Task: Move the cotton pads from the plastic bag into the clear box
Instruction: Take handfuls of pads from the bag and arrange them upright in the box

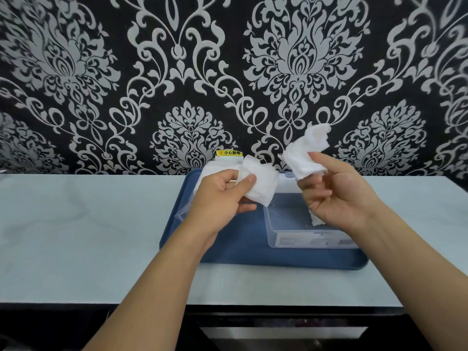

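My left hand [222, 196] pinches a small stack of white cotton pads [260, 182] above the blue tray [228, 252]. My right hand [336, 196] holds another bunch of white cotton pads [304, 153] raised above the clear box [311, 239]. The clear box sits open on the right half of the tray, with a white pad [315, 220] partly visible inside under my right hand. The clear plastic bag [186, 211] lies on the tray's left side, mostly hidden behind my left hand.
The tray rests on a pale blue countertop [88, 236] against a black and silver patterned wall. A white item with a yellow label [229, 153] stands behind the tray. The counter's front edge runs below, with a dark drawer beneath.
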